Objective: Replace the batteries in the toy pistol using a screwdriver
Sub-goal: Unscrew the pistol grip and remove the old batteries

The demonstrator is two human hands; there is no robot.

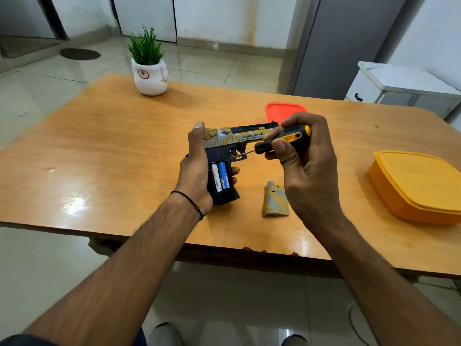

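My left hand (pixel 197 168) grips the toy pistol (pixel 239 138) by its black handle, barrel pointing right, above the wooden table (pixel 112 146). The handle's battery bay is uncovered and shows two batteries (pixel 220 177), one white and one blue. My right hand (pixel 306 156) holds a black-and-yellow screwdriver (pixel 284 139). Its thin shaft points left, and the tip sits at the top of the battery bay. The tan and grey battery cover (pixel 275 203) lies flat on the table below my right hand.
An orange lidded container (pixel 419 186) sits at the table's right side. A red lid (pixel 282 112) lies behind the pistol. A potted plant (pixel 149 71) stands at the far edge. A white cabinet (pixel 399 86) is beyond the table on the right.
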